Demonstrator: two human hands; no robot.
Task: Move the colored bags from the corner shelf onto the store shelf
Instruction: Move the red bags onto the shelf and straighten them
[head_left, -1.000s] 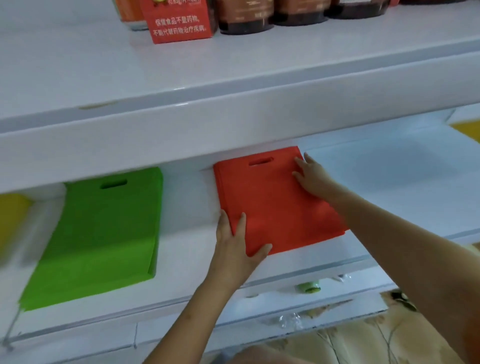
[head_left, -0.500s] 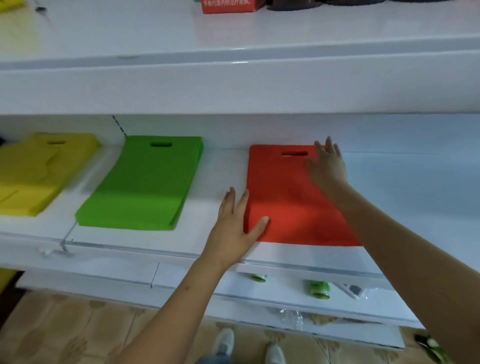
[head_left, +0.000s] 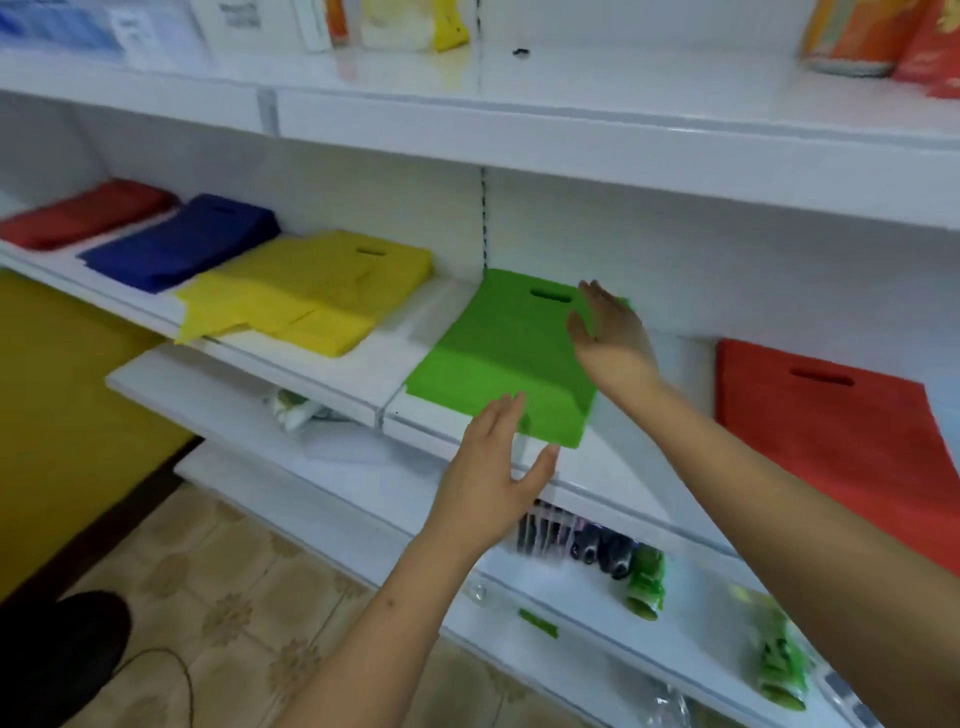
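Lying flat, green bags (head_left: 498, 358) between open hands (head_left: 610, 338).

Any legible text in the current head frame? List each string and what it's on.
No text can be read.
White packets on the top shelf, left: dark printing, too blurred to read.
Orange and red packages on the top shelf, right: patterned, no letters that can be made out.
Green packets on the lower shelf: too small and blurred.
Bag stacks, e.g. the green bags and orange bags: plain, no print visible.

Green packets (head_left: 644, 579) on lower shelf, orange cans (head_left: 849, 36) above, tiled floor (head_left: 218, 587)
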